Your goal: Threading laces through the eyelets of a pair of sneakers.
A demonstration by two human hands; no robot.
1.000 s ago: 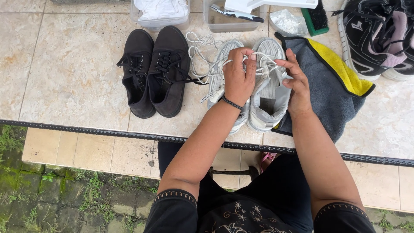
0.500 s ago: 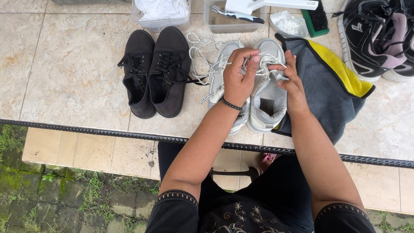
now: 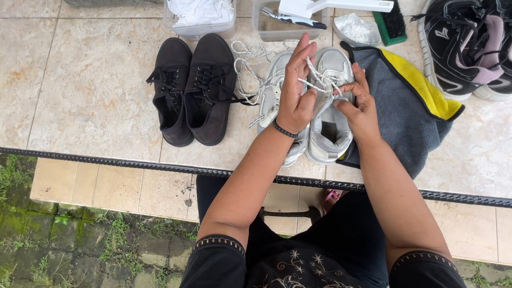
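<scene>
Grey and white mesh made up the pair of sneakers [image 3: 330, 114] that lay toes away from you on the tan tiled ledge [image 3: 90, 90], directly under your hands. In the head view, your left hand [image 3: 296, 93] stood above the left-lying sneaker with its fingers stretched upward and mostly open, a white lace [image 3: 314, 74] running across them. Your right hand [image 3: 357, 104] rested on the right-lying sneaker, its thumb and forefinger pinched shut on the same lace near the eyelets. A dark bead bracelet [image 3: 284, 129] sat on your left wrist.

Loose white laces [image 3: 245, 64] lay coiled on the tile just left of the grey pair. Further left stood a pair of black lace-up shoes [image 3: 194, 88], side by side and touching. A grey cloth with a yellow edge [image 3: 410, 112] lay partly under the right-lying sneaker. At the far edge you had two clear plastic tubs [image 3: 200, 18], one holding white rags, and a green-backed brush [image 3: 392, 24]. Black sports shoes [image 3: 464, 48] sat at the top right corner, well apart from your hands.
</scene>
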